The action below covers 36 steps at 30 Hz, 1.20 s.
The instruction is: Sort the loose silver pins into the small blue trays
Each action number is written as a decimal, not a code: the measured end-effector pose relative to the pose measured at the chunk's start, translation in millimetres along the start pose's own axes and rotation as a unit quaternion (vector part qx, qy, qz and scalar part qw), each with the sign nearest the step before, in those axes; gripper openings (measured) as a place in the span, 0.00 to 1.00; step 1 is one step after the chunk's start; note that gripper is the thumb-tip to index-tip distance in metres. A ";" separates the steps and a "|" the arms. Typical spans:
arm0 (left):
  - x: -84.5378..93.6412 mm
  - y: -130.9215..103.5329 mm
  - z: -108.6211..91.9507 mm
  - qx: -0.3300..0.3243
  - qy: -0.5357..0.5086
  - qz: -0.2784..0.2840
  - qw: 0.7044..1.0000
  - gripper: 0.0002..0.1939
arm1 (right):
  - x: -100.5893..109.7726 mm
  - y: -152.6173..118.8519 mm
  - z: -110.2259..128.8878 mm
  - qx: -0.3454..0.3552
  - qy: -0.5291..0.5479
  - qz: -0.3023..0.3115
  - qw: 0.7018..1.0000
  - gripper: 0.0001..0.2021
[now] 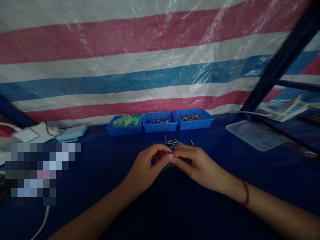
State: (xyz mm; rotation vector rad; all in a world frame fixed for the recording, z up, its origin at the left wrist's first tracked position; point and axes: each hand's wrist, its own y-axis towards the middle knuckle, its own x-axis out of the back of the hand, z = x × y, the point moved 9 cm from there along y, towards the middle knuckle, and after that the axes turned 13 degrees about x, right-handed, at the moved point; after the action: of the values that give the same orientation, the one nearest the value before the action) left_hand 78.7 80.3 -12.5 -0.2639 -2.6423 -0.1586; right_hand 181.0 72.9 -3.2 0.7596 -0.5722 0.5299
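My left hand (151, 165) and my right hand (197, 165) meet at the fingertips over a loose pile of blind rivets (174, 143) on the dark blue table. Thumb and fingers of both hands are pinched together. Whatever sits between the fingertips is too small and too covered to make out. Part of the pile is hidden under my hands, and a few rivets stick out around its edges. Behind the pile stand the middle blue bin (160, 128) with some rivets and the right blue bin (196, 124) with more of them.
The left blue bin (125, 131) holds green-and-clear plastic packets. A clear plastic lid (255, 135) lies at the right, near a dark metal frame (281, 60). At the left are a light blue case (72, 133), a white cable (45, 221) and a blurred-out patch. A striped sheet (150, 80) hangs behind.
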 end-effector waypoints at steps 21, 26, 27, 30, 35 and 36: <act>3.9 0.2 3.5 0.007 -0.012 -0.017 1.000 0.06 | 11.0 -2.2 -10.4 -0.059 0.030 -0.088 0.994 0.05; 5.4 -0.4 4.4 0.004 -0.012 -0.023 1.000 0.05 | 21.2 -4.0 -8.2 -0.054 0.018 -0.141 0.988 0.04; 5.5 -0.2 4.4 0.003 -0.012 -0.023 1.000 0.05 | 22.5 -4.5 -6.3 -0.046 0.011 -0.147 0.988 0.04; 4.1 0.6 4.3 0.001 -0.009 -0.015 1.000 0.05 | 26.2 -5.6 4.5 -0.004 -0.027 -0.156 0.987 0.03; -4.4 -1.7 2.7 0.001 0.015 0.019 1.000 0.09 | 29.8 -4.4 34.3 0.116 -0.128 -0.127 0.977 0.04; -5.1 -2.3 2.4 0.001 0.024 0.020 1.000 0.09 | 32.4 -3.6 36.7 0.132 -0.147 -0.123 0.973 0.04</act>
State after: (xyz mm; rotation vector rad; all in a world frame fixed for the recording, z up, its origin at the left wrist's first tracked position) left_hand 81.6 77.6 -17.1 -0.3092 -2.5878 -0.1477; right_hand 196.3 50.6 37.8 1.1577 -0.6775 0.2652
